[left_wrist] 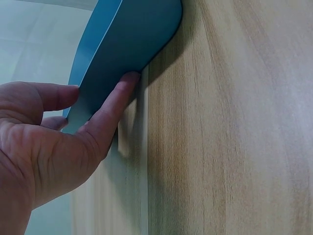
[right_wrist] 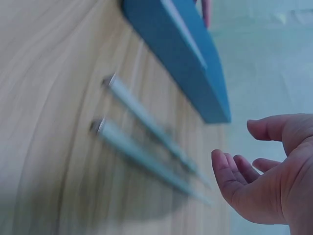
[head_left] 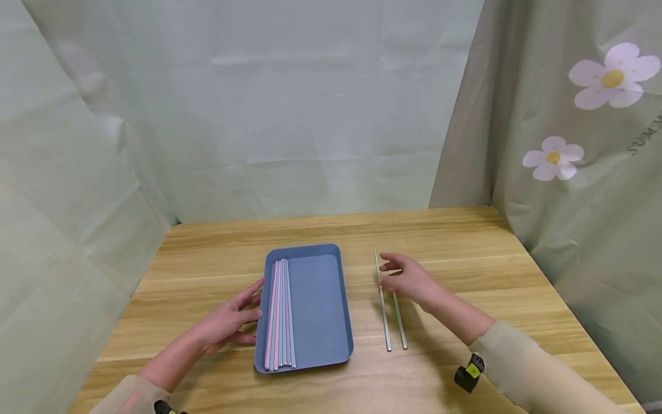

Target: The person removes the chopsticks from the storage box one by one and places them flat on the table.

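A blue-grey rectangular tray (head_left: 318, 310) lies on the table. Along its left side several pink, lilac and pale blue chopsticks (head_left: 281, 316) lie side by side. My left hand (head_left: 227, 322) is at the tray's left edge, its spread fingers touching the outer wall; the left wrist view shows a fingertip (left_wrist: 131, 77) low against that wall. To the right of the tray, two pale greenish chopsticks (head_left: 383, 305) lie apart, roughly parallel. Over their upper part hovers my right hand (head_left: 408, 282), fingers loosely bent with nothing between them. In the right wrist view a gap shows between thumb and fingers.
The wooden table (head_left: 207, 259) meets a pale curtain (head_left: 310, 115) at the back. Curtains also hang on both sides, with printed flowers (head_left: 612, 79) on the right one. A dark wrist device (head_left: 469, 372) is strapped to the right sleeve.
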`<action>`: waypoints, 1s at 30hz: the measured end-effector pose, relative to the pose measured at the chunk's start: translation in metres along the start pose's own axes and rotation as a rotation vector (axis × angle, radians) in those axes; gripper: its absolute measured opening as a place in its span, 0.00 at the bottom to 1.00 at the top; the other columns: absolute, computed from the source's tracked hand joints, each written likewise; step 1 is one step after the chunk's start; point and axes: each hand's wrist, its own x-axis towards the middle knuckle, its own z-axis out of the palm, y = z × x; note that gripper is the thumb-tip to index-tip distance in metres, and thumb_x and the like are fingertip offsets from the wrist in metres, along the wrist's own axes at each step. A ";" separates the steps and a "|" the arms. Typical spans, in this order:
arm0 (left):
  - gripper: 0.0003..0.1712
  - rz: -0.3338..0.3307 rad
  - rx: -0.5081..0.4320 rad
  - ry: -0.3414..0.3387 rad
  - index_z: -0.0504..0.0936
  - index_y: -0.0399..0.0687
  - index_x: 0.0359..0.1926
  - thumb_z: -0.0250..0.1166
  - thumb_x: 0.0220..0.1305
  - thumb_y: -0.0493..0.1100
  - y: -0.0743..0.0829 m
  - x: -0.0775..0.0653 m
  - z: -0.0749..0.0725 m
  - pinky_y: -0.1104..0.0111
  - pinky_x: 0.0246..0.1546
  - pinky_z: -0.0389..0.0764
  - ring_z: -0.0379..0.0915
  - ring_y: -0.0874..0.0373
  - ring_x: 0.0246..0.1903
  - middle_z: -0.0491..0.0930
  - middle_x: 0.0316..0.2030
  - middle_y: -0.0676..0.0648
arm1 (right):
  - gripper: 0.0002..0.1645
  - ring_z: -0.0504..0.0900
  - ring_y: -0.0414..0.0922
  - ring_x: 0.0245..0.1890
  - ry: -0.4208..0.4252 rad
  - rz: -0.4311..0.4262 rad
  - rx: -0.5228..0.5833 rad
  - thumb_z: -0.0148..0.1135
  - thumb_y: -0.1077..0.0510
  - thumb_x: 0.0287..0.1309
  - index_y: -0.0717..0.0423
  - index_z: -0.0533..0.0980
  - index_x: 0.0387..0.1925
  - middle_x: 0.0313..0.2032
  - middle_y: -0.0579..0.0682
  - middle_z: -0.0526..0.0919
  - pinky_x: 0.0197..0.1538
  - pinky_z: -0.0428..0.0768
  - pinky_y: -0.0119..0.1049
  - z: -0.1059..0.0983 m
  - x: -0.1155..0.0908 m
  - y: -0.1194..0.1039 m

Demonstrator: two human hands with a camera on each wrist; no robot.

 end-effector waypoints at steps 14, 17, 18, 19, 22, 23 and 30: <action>0.45 0.001 0.000 0.015 0.42 0.63 0.83 0.53 0.77 0.33 0.001 0.002 0.004 0.46 0.44 0.85 0.71 0.40 0.59 0.40 0.78 0.28 | 0.38 0.76 0.62 0.62 -0.185 -0.077 0.072 0.65 0.65 0.60 0.62 0.67 0.72 0.62 0.61 0.77 0.57 0.81 0.45 0.067 0.017 -0.035; 0.45 0.007 0.001 0.011 0.42 0.62 0.83 0.53 0.77 0.33 0.001 0.002 0.004 0.46 0.44 0.85 0.72 0.41 0.58 0.40 0.78 0.28 | 0.38 0.77 0.61 0.61 -0.231 -0.053 0.087 0.64 0.66 0.61 0.62 0.67 0.72 0.62 0.62 0.78 0.58 0.81 0.45 0.080 0.020 -0.039; 0.45 0.011 0.001 0.007 0.42 0.62 0.83 0.53 0.77 0.33 0.001 0.002 0.004 0.46 0.44 0.85 0.72 0.41 0.58 0.40 0.78 0.28 | 0.37 0.78 0.61 0.61 -0.246 -0.036 0.094 0.64 0.66 0.61 0.62 0.66 0.72 0.63 0.62 0.77 0.58 0.80 0.45 0.085 0.021 -0.040; 0.45 0.014 0.000 0.003 0.41 0.62 0.83 0.53 0.77 0.33 0.001 0.002 0.004 0.47 0.44 0.85 0.72 0.41 0.58 0.40 0.78 0.28 | 0.37 0.78 0.61 0.61 -0.263 -0.019 0.109 0.64 0.67 0.62 0.63 0.66 0.72 0.63 0.64 0.77 0.58 0.80 0.46 0.089 0.021 -0.041; 0.44 0.023 -0.001 -0.009 0.41 0.60 0.83 0.53 0.78 0.33 0.001 0.002 0.004 0.47 0.44 0.85 0.73 0.42 0.57 0.40 0.78 0.29 | 0.37 0.77 0.62 0.61 -0.302 0.052 0.178 0.63 0.69 0.62 0.64 0.65 0.72 0.64 0.67 0.75 0.58 0.81 0.49 0.102 0.024 -0.041; 0.44 0.025 -0.001 -0.013 0.41 0.60 0.83 0.52 0.78 0.34 0.001 0.002 0.004 0.47 0.44 0.85 0.73 0.42 0.57 0.40 0.78 0.29 | 0.38 0.77 0.63 0.61 -0.315 0.076 0.207 0.63 0.70 0.62 0.65 0.64 0.73 0.64 0.68 0.74 0.58 0.81 0.51 0.106 0.025 -0.040; 0.44 0.024 -0.006 -0.020 0.40 0.60 0.83 0.52 0.78 0.34 0.002 0.000 0.004 0.47 0.45 0.85 0.72 0.41 0.58 0.39 0.78 0.28 | 0.37 0.80 0.64 0.57 -0.350 0.217 0.319 0.60 0.72 0.62 0.72 0.62 0.71 0.59 0.70 0.78 0.55 0.82 0.56 0.129 0.030 -0.034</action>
